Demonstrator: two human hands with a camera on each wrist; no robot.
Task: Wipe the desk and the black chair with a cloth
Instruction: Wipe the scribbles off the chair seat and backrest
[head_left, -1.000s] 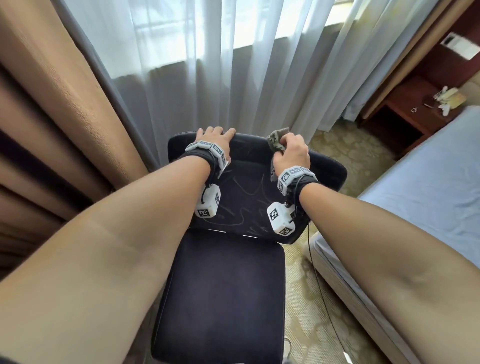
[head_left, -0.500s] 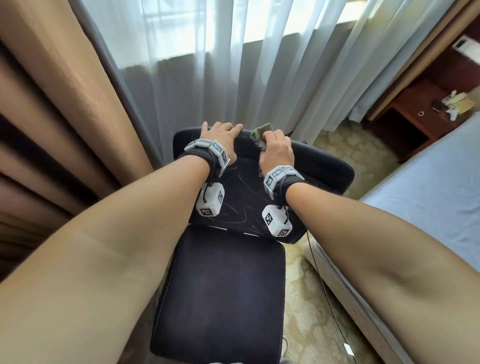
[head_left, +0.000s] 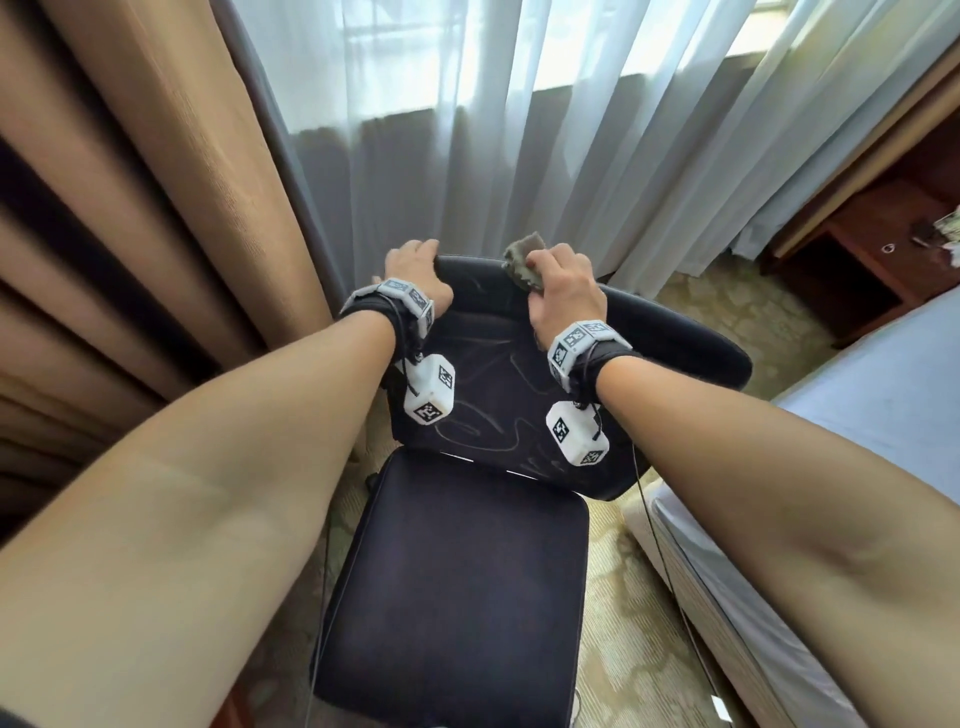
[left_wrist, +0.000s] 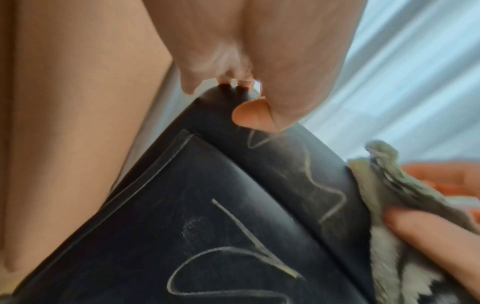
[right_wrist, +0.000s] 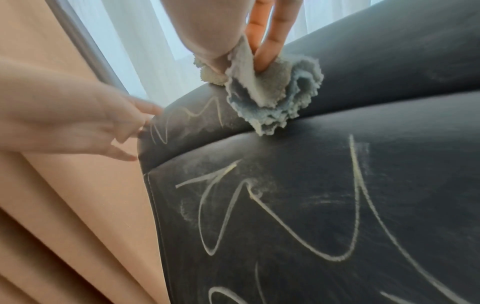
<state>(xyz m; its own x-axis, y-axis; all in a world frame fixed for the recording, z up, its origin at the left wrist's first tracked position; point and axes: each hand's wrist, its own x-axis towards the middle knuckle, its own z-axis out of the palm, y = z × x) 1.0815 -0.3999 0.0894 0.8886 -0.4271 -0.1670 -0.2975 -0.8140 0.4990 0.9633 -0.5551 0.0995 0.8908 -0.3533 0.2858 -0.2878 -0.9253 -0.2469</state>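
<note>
The black chair faces me, and its leather backrest is covered with pale chalk scribbles. My left hand grips the backrest's top left corner, fingers curled over the edge and thumb on the front. My right hand holds a bunched grey-blue cloth and presses it onto the top edge, just right of the left hand. In the right wrist view the cloth sits on the rolled top band next to a zigzag mark.
A beige curtain hangs at the left and a sheer white curtain right behind the chair. A bed runs along the right, with a dark wooden nightstand beyond it. Patterned carpet surrounds the chair.
My right hand has slid the cloth leftward along the backrest's top edge, closing on the left hand. The left hand has kept its hold on the corner.
</note>
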